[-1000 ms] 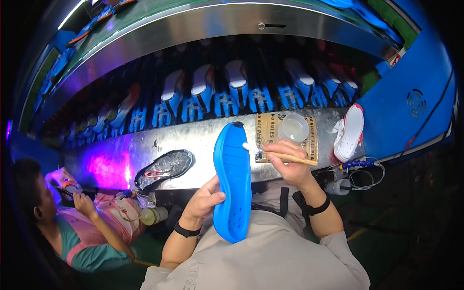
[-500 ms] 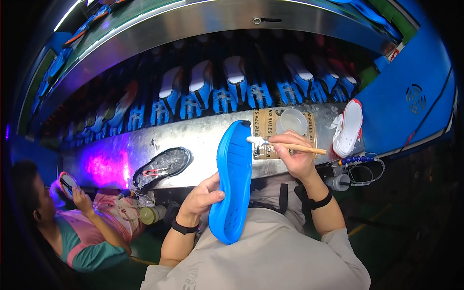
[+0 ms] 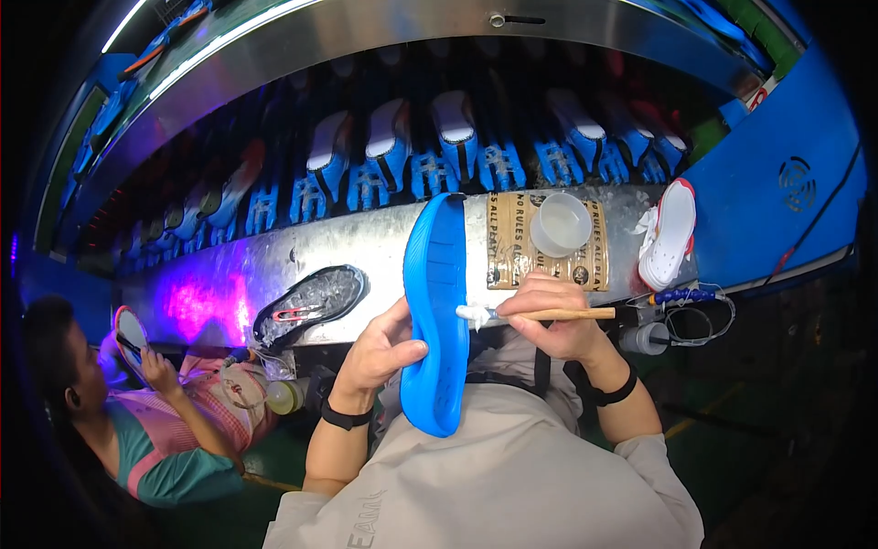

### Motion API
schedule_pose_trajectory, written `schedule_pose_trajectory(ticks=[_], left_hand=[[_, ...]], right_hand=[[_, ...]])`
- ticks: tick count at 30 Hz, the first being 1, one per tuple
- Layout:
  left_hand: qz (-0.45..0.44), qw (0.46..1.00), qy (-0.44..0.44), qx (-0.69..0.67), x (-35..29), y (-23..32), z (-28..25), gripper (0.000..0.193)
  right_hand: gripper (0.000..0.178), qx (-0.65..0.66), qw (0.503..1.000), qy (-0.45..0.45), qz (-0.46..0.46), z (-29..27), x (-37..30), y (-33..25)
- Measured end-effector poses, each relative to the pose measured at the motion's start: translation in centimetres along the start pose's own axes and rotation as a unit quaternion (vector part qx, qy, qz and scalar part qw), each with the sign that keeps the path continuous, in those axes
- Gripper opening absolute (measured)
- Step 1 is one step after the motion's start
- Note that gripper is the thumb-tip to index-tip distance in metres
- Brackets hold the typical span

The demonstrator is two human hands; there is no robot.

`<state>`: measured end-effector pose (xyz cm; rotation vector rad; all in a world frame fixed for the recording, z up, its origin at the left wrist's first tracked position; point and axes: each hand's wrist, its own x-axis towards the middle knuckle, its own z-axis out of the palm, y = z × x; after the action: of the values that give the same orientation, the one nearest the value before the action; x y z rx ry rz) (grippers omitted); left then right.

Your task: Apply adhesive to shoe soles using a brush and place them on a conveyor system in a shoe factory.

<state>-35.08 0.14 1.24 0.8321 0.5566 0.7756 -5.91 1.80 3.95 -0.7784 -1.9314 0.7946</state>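
My left hand (image 3: 382, 355) grips a blue shoe sole (image 3: 437, 274) by its left edge, fingers behind and thumb over the rim. The sole stands nearly upright in front of my chest, its hollow inner side turned to the right. In my right hand (image 3: 554, 316) is a brush (image 3: 572, 314) with a wooden handle. White cloth-like wrapping covers its tip, which touches or nearly touches the sole's right rim near mid-length. Beyond the hand, a translucent cup (image 3: 561, 225) stands on a piece of printed cardboard (image 3: 506, 265).
A metal bench (image 3: 384, 240) runs across, with a dark sole in clear film (image 3: 311, 302) lying left and a white-and-red sole (image 3: 669, 233) right. Behind are several shoes on blue holders (image 3: 455, 137). A blue machine panel (image 3: 777, 197) rises right. At left a co-worker (image 3: 155, 439) holds another sole.
The brush has moved down the sole's right edge, from near its top to about its middle. My left hand and the sole have shifted slightly upward in view.
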Motion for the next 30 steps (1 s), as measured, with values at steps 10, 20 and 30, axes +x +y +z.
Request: schedule_pose_trajectory(ticks=[10,20,30], left_hand=[[0.016,1.0,0.009,-0.021,0.3,-0.2,-0.4,0.084],[0.026,0.996,0.056,-0.068,0.2,-0.6,-0.9,0.08],[0.126,0.856,-0.102,-0.492,-0.3,-2.0,-2.3,0.071]], right_hand=[[0.011,0.041,0.999,-0.032,0.018,-0.3,-0.5,-1.9],[0.013,0.09,0.995,-0.031,0.01,0.2,-1.0,-3.0],[0.017,0.124,0.963,0.177,0.159,1.8,-3.4,0.6]])
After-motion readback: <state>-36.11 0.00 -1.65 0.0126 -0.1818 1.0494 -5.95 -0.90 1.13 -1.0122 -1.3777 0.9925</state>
